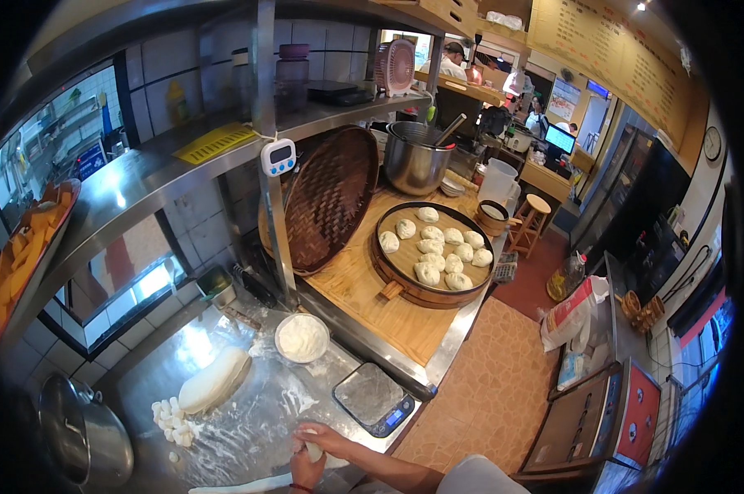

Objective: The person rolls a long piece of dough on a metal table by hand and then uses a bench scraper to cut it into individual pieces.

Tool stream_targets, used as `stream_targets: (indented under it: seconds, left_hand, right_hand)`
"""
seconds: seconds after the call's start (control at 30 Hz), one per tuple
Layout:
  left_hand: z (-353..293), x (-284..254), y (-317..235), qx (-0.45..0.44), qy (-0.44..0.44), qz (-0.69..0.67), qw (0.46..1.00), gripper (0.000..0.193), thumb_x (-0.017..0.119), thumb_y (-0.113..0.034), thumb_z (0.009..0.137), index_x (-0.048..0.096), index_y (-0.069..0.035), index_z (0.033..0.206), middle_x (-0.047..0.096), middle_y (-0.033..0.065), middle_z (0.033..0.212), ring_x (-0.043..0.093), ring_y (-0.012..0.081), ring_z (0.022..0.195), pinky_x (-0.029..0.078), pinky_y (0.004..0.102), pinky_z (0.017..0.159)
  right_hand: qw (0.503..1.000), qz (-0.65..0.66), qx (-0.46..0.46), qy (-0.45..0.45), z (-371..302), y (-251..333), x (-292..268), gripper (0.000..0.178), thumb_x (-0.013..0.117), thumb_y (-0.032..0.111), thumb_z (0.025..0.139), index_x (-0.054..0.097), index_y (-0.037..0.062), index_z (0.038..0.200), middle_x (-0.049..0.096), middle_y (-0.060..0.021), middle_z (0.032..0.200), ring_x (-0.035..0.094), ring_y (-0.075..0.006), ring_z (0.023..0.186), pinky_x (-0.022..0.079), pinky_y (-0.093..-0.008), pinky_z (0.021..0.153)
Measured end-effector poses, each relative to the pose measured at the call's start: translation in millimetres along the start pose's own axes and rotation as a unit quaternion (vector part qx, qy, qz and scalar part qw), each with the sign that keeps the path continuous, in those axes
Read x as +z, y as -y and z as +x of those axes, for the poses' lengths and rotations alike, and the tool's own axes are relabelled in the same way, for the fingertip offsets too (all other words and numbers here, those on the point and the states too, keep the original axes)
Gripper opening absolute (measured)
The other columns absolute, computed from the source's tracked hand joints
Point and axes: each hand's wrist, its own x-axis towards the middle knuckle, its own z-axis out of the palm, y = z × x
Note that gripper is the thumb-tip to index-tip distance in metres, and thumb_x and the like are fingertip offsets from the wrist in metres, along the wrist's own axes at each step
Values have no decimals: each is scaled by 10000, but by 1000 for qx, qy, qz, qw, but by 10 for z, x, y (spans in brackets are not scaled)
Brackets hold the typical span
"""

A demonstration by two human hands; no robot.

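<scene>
Close together at the lower edge, my hands close around a small white lump of dough [313, 451]. My left hand [307, 469], with a red band at its wrist, holds it from below. My right hand [326, 439] reaches in from the right and curls over it; the fingers partly hide the lump. Near my left wrist a long dough rope [244, 485] runs along the lower edge. Farther off on the floured steel worktop [256, 428] lie a thick dough log [215, 380] and several small cut dough pieces [172, 421].
A bowl of flour [303, 338] and a digital scale [370, 395] stand beyond my hands. A round steamer [380, 267] of filled buns sits on the wooden counter [339, 309], beside a leaning woven lid [331, 198]. At left is a metal pot [79, 432]; a shelf post [275, 239] rises ahead.
</scene>
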Motion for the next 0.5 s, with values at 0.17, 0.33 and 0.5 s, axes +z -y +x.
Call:
stream_targets:
  seconds: [0.17, 0.33, 0.5]
  left_hand:
    - [0, -57, -84, -84, 46, -110, 989, 608, 693, -402, 898, 532, -26, 1349, 632, 272, 1196, 620, 424, 1015, 494, 526, 862]
    - [70, -143, 319, -45, 232, 100, 966, 605, 805, -312, 770, 599, -185, 1324, 726, 169, 1032, 701, 367, 962, 542, 511, 803]
    - [346, -478, -441, -65, 150, -58, 985, 543, 782, -423, 794, 641, -156, 1245, 727, 175, 978, 712, 381, 879, 546, 498, 731]
  right_hand:
    - [995, 96, 28, 17, 80, 183, 257, 320, 528, 361, 1068, 593, 97, 898, 534, 32, 766, 497, -79, 676, 405, -237, 613]
    - [999, 41, -29, 16, 34, 273, 374, 382, 501, 405, 1073, 589, 84, 887, 494, 30, 679, 494, -111, 617, 419, -268, 579]
    - [977, 193, -62, -73, 4, 604, 500, 386, 462, 391, 1088, 584, 52, 950, 574, -20, 711, 555, -154, 641, 473, -310, 595]
